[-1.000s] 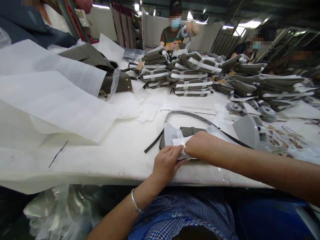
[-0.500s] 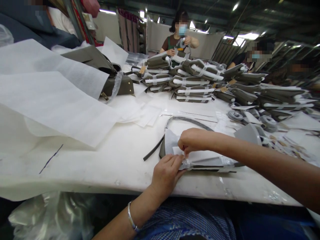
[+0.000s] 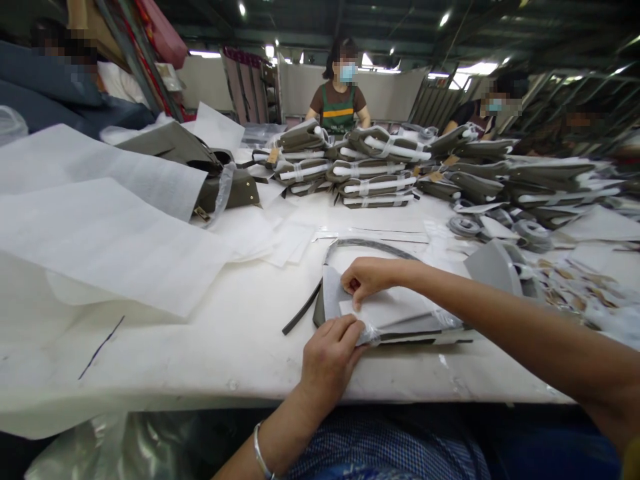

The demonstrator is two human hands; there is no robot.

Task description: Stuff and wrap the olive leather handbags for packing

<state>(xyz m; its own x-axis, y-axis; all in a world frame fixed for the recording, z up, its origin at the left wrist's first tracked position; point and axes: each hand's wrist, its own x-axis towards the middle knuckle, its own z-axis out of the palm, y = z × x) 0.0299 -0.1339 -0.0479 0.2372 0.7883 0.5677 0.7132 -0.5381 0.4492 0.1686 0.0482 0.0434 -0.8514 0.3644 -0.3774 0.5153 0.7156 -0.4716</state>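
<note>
A bag wrapped with grey-white sheet point(image 3: 400, 308) lies flat near the table's front edge, its dark strap point(image 3: 303, 308) sticking out to the left. My left hand point(image 3: 334, 350) rests on the bag's near left corner, fingers pressed together on clear plastic point(image 3: 371, 333) there. Above that corner, my right hand point(image 3: 367, 277) is closed with the fingers curled over the sheet. Whether anything is inside its pinch is too small to tell. A grey handle point(image 3: 375, 245) arches behind the bag.
Stacked olive bags point(image 3: 375, 183) stand at the back centre and right. Large white sheets point(image 3: 100, 233) cover the left, beside another olive bag point(image 3: 240, 189). Tape rolls point(image 3: 465, 225) and tags point(image 3: 575, 283) lie at the right. A person point(image 3: 343, 100) stands across the table point(image 3: 210, 360).
My right hand has lifted slightly away from my left fingers, up and to the left. The left hand stays at the corner. The person opposite has lowered their hands. The view has tilted a little.
</note>
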